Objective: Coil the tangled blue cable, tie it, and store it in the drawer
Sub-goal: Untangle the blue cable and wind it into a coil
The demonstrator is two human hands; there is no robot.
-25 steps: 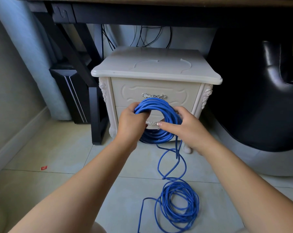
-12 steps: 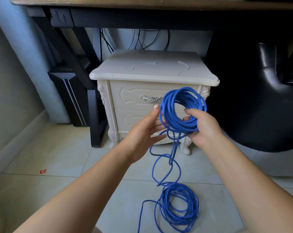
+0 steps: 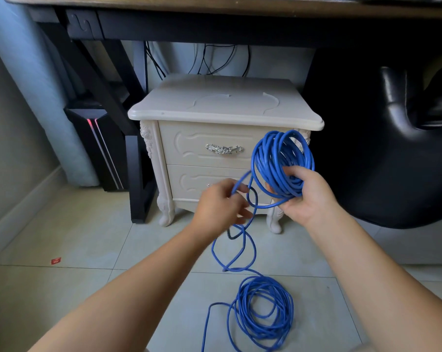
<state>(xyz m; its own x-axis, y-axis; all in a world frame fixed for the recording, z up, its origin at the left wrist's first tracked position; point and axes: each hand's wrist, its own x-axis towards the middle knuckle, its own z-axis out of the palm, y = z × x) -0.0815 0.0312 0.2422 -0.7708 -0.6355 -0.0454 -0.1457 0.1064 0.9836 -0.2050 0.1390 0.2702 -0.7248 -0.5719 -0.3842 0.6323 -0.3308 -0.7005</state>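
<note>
Head view, looking down past both forearms at a tiled floor [image 3: 75,237]. Noted the blue cable [image 3: 282,161] in two lots joined by one run. Found the wound lot as a coil of many turns gripped in the right hand [image 3: 306,196], fingers curled round the lower side of the bundle and thumb over the top. Held upright in the air before the right front corner of the nightstand [image 3: 225,105], covering part of that corner.

Traced a single strand from the coil down and left to the left hand [image 3: 220,207]. Fingers curled about that strand; blurred, so exact hold not resolved. Followed the run from there down through two open loops to the floor, into the loose pile [image 3: 263,316] lying flat on the tiles between the two forearms. Saw one free length leaving the pile to the left and passing out at the bottom edge.

Recorded both drawers shut: upper drawer [image 3: 189,146] with silver handle [image 3: 223,149], lower drawer [image 3: 189,181] partly hidden behind the left hand.

Logged surroundings: nightstand under a dark desk [image 3: 215,3]; black wires [image 3: 215,59] hanging behind it; black computer tower [image 3: 98,138] with a red-lit stripe to the left, beside the desk leg; black padded chair [image 3: 392,148] to the right; small red scrap [image 3: 55,260] on the floor at left, well apart from the cable.
</note>
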